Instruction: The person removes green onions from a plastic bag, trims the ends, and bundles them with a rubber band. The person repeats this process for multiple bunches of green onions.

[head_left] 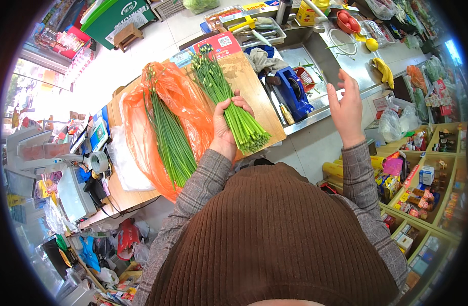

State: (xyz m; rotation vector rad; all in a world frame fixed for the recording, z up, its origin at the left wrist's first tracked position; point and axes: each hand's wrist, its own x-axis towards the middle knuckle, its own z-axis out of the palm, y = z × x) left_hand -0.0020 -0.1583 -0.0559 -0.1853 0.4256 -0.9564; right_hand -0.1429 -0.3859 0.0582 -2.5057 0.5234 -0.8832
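My left hand (227,128) grips a thick bunch of flowering garlic chives (234,103), holding it near the cut ends of the stems. Its pale buds point away from me, over the wooden table (253,91). Left of that bunch, more of the chives (169,137) lie in an opened orange plastic bag (132,114). My right hand (345,107) is raised in front of the metal sink counter, fingers apart, with nothing in it. The nearest item to it is a blue tape dispenser (291,93) at the sink's near edge.
A knife (274,99) lies beside the dispenser. The steel sink (299,53) holds a red basket (304,78) and green scraps. Bananas (383,72), a lemon (371,44) and a bowl of tomatoes (348,22) sit on the counter. A scale (75,193) stands at left; shelves of goods (421,187) are at right.
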